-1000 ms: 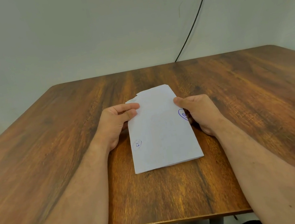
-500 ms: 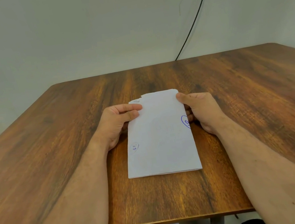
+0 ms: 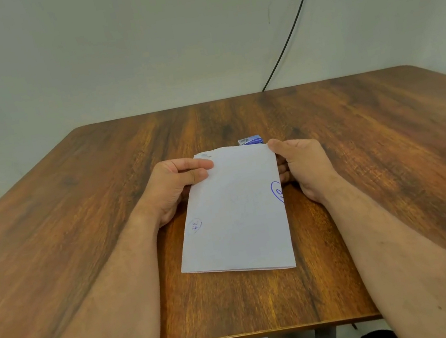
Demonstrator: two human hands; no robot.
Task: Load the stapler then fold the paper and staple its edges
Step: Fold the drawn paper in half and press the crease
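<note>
Now both hands, left hand [image 3: 173, 187] and right hand [image 3: 305, 165], pinch the folded paper [image 3: 235, 214] by its far corners on the table [image 3: 77, 222].

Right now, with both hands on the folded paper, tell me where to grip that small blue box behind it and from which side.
Judging by its pose, take the small blue box by its two short ends, coming from above. It lies flat on the table, and the folded paper, held by the left hand and right hand, hides its near side, so a near approach looks blocked.
</note>
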